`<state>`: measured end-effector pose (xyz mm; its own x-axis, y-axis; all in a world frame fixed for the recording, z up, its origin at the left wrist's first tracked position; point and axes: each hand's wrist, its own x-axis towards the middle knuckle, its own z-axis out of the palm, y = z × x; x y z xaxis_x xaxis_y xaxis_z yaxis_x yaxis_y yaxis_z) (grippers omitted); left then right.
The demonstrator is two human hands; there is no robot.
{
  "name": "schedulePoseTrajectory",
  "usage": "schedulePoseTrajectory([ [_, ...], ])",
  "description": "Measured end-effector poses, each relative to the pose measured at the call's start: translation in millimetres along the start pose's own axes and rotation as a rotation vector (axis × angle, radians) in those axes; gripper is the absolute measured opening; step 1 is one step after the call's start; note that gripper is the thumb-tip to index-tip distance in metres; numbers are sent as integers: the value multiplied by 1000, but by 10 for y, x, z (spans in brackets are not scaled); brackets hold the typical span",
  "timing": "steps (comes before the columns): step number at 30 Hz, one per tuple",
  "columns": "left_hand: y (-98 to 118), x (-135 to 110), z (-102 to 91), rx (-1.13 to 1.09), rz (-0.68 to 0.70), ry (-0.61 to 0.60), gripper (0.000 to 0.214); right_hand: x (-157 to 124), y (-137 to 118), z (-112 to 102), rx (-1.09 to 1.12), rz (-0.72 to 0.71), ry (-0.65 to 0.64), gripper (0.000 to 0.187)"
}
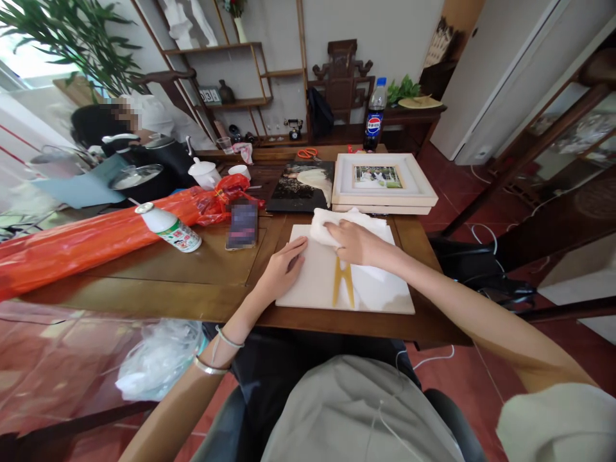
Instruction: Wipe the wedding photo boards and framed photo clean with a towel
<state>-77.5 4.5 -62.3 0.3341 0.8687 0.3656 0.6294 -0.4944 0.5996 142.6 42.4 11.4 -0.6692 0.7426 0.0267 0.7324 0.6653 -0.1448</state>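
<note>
A white flat panel [375,292] lies on the wooden table [192,269] in front of me, with a gold clip-shaped stand [342,289] on its back. My left hand [283,266] rests flat on the panel's left edge, fingers stretched out. My right hand [353,242] presses a white cloth [323,226] onto the panel's far part, fingers curled over it.
A stack of white picture frames [385,183] and a dark picture [301,186] lie beyond the panel. To the left are a phone [242,224], a spray can [171,228], an orange plastic bag [96,240], cups, pots and a seated person [120,119]. A cola bottle [374,115] stands behind.
</note>
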Motion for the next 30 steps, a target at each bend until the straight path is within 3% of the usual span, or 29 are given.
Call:
schedulePoseTrajectory([
  [4,2,0,3,4,-6,-7,43,-399,224,-2,-72,51,70,48],
  [7,6,0,9,4,-9,-5,43,-598,238,-37,-146,99,48,43],
  [10,11,0,13,5,-15,-2,42,-805,35,-96,-148,71,8,43],
  [16,25,-7,9,-7,-16,-2,43,-1315,-489,-233,38,-206,-63,46],
  [19,30,-12,6,-4,-20,-7,43,-1216,-397,-190,86,-109,-61,44],
  [21,33,-12,5,0,-20,-8,43,-996,-223,-80,66,-9,20,42],
  [25,36,-8,1,4,-20,-9,43,-546,75,176,54,12,226,40],
  [27,32,-8,1,10,-18,-12,44,-456,86,252,49,12,220,41],
  [30,20,-8,8,18,-11,-7,43,-541,-125,323,32,-47,143,41],
])
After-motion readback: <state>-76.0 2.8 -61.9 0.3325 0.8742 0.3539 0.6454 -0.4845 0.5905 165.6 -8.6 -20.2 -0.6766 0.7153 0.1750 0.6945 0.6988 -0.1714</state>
